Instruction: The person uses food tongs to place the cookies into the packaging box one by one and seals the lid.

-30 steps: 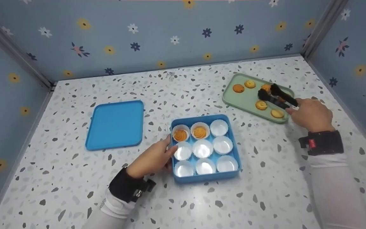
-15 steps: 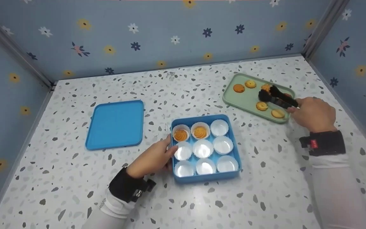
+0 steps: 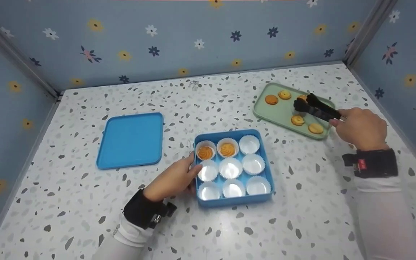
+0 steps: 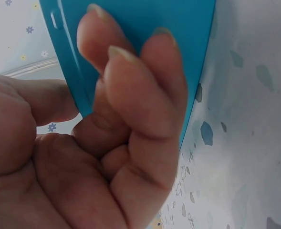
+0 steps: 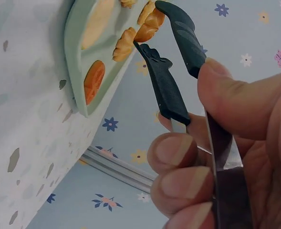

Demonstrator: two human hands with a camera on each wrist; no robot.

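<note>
My left hand [image 3: 173, 179] holds the left wall of a square blue box [image 3: 235, 202], its thumb over the rim. In the left wrist view the fingers [image 4: 140, 100] curl against the box's outer side. White paper cups [image 3: 230, 168] fill the box in rows; two at the back left hold swirled cookies [image 3: 205, 152]. My right hand [image 3: 363, 129] grips tongs [image 3: 321, 110] with black tips over a green tray [image 3: 280, 115] of cookies. In the right wrist view a golden cookie [image 5: 150, 25] lies between the tong tips, close over the tray.
A flat blue lid [image 3: 131, 141] lies on the speckled table [image 3: 208, 108] left of the box. Several cookies lie on the tray, including a round brown one [image 3: 271, 99] and a pale oval one [image 3: 315, 128]. Flower-patterned walls [image 3: 179, 39] enclose the back and sides.
My right hand has shifted slightly right and up with the tongs, whose tips remain over the tray. My left hand and the box stay in place.
</note>
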